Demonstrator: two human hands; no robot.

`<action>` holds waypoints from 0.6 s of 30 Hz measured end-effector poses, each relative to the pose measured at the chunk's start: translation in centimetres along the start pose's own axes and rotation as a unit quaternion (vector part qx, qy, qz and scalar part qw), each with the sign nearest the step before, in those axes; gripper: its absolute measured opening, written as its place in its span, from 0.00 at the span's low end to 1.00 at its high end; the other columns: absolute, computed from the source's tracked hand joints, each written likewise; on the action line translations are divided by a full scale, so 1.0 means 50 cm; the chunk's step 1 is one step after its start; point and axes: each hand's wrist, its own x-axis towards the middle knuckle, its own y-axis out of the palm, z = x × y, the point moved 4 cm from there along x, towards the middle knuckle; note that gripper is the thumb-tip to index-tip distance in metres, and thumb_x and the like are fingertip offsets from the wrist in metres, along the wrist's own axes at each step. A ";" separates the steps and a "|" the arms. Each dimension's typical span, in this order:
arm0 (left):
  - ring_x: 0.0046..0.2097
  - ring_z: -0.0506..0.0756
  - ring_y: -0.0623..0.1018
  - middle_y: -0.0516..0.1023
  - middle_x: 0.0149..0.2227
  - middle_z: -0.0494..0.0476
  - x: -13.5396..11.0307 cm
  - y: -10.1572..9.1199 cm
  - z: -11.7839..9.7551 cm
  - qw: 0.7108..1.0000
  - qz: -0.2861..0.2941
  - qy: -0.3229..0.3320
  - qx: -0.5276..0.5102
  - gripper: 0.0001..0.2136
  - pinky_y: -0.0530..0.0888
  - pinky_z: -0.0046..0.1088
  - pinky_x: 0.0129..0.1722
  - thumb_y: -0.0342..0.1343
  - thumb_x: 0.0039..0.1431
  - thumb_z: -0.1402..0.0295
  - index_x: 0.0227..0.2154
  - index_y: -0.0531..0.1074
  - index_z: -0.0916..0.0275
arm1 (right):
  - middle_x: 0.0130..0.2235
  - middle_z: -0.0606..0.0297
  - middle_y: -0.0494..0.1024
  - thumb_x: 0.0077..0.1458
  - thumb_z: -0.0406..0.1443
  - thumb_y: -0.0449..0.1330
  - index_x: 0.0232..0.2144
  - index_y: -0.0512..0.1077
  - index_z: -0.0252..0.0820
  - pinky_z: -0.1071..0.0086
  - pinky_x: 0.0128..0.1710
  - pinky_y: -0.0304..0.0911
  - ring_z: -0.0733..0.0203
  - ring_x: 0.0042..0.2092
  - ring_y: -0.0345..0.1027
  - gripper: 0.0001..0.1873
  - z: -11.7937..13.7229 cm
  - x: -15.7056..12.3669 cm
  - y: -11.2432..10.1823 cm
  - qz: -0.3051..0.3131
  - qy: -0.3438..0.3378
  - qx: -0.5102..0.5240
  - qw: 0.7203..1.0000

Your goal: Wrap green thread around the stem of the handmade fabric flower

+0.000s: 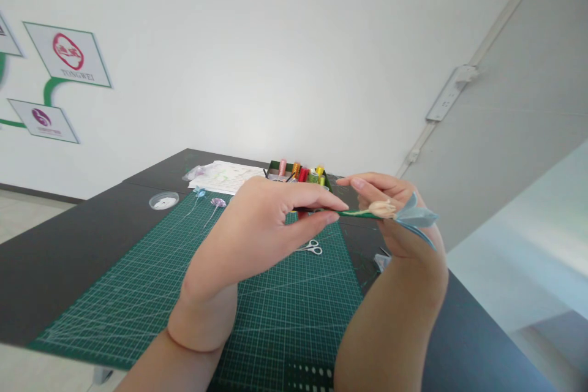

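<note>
My left hand (266,214) pinches the green stem of an artificial flower (416,215) between thumb and forefinger. The flower lies sideways, its pale blue petals pointing right and a cream bud-like cluster (383,209) at their base. Just behind the flower head is my right hand (399,196), its fingers bent together and pointing left. Whatever they may grip is hidden or too fine to make out. Below the hands, white-handled scissors (314,247) rest on the green cutting mat (294,306), their blades partly covered by my left hand.
At the table's far end, a box (274,165) holds several coloured thread spools (303,174) beside white paper sheets (229,176). A blue flower (199,192) and a purple flower (218,202) lie on the mat. Left of it stands a round clear dish (164,200).
</note>
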 end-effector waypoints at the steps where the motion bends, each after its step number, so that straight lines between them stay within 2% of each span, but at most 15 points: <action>1: 0.26 0.48 0.76 0.84 0.29 0.47 0.001 -0.001 0.000 1.000 -0.004 -0.006 -0.004 0.07 0.71 0.24 0.27 0.60 0.65 0.69 0.39 0.84 0.55 | 0.17 0.77 0.54 0.53 0.49 0.68 0.28 0.80 0.40 0.73 0.20 0.43 0.70 0.20 0.45 0.17 0.000 0.001 0.000 -0.001 -0.001 0.012 1.000; 4: 0.26 0.49 0.76 0.83 0.29 0.47 0.003 -0.003 0.004 0.999 -0.018 -0.021 -0.020 0.07 0.72 0.24 0.28 0.61 0.64 0.69 0.39 0.84 0.54 | 0.19 0.76 0.56 0.55 0.49 0.66 0.27 0.76 0.40 0.73 0.20 0.45 0.70 0.21 0.46 0.18 -0.003 0.007 -0.005 -0.037 -0.007 0.021 0.999; 6: 0.27 0.49 0.77 0.84 0.30 0.48 0.005 -0.003 0.008 0.999 -0.026 -0.029 -0.029 0.06 0.74 0.25 0.30 0.62 0.64 0.69 0.39 0.84 0.54 | 0.22 0.72 0.65 0.58 0.47 0.64 0.30 0.76 0.41 0.74 0.22 0.53 0.68 0.24 0.55 0.15 -0.007 0.009 -0.013 -0.085 -0.022 -0.011 0.996; 9: 0.28 0.50 0.78 0.84 0.30 0.48 0.008 -0.001 0.015 0.998 -0.032 -0.038 -0.034 0.06 0.77 0.27 0.35 0.62 0.63 0.69 0.38 0.84 0.54 | 0.35 0.63 0.79 0.60 0.46 0.64 0.39 0.78 0.43 0.70 0.33 0.66 0.62 0.35 0.71 0.13 -0.008 0.009 -0.019 -0.128 -0.052 -0.091 0.986; 13: 0.29 0.48 0.77 0.84 0.31 0.47 0.011 0.001 0.019 0.998 -0.039 -0.040 -0.030 0.07 0.77 0.26 0.37 0.62 0.63 0.70 0.39 0.84 0.54 | 0.49 0.58 0.82 0.63 0.47 0.62 0.51 0.77 0.46 0.60 0.48 0.71 0.56 0.48 0.76 0.18 -0.006 0.000 -0.012 -0.075 -0.049 -0.094 0.992; 18: 0.29 0.47 0.77 0.85 0.33 0.48 0.014 -0.001 0.019 0.997 -0.063 -0.033 -0.034 0.07 0.74 0.22 0.32 0.62 0.63 0.71 0.39 0.84 0.56 | 0.56 0.63 0.81 0.64 0.44 0.63 0.55 0.77 0.53 0.57 0.61 0.65 0.55 0.58 0.73 0.18 0.016 -0.025 0.015 0.038 -0.032 -0.006 0.999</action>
